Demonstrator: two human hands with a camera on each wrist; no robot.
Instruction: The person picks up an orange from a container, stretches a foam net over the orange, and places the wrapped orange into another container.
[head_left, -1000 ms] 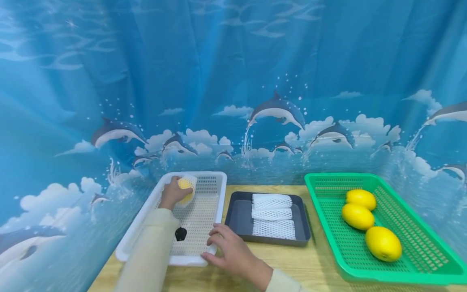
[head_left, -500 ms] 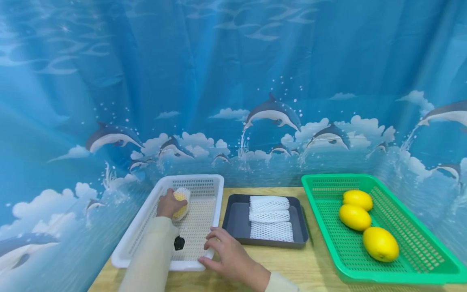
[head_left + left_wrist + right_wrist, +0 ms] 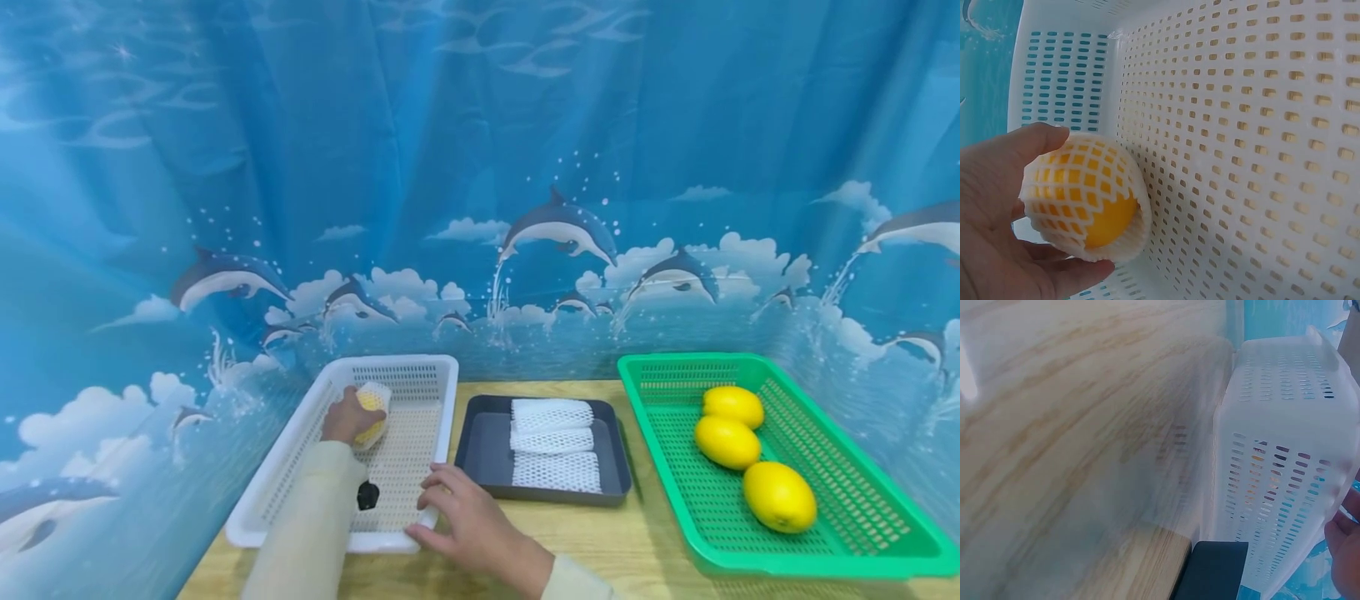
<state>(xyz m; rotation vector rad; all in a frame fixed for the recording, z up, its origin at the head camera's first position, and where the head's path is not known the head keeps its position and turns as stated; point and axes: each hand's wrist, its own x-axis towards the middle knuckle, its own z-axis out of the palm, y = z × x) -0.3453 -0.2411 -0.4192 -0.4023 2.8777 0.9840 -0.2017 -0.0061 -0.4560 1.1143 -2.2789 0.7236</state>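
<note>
In the white basket (image 3: 408, 457), my left hand (image 3: 347, 419) holds a lemon (image 3: 1113, 222) covered by a white foam net sleeve (image 3: 1072, 187). The thumb lies along one side of the sleeve and the fingers curl around the other, with yellow peel showing at the sleeve's open end. The fruit sits low, close over the basket's perforated floor. My right hand (image 3: 468, 521) is at the basket's near right corner, its loosely bent fingers and thumb right at the rim. Only part of this hand (image 3: 1346, 544) shows in the right wrist view, beside the basket wall.
A dark grey tray (image 3: 483, 462) with several white foam net sleeves (image 3: 553, 450) stands in the middle. At the right, a green basket (image 3: 678, 500) holds 3 lemons (image 3: 727, 442). A small black piece (image 3: 367, 496) shows in the white basket. A dolphin-print curtain (image 3: 480, 167) hangs behind.
Since a second ago my left hand has brought the sleeved lemon slightly lower and nearer in the white basket. Over the last half second, both hands look almost still.
</note>
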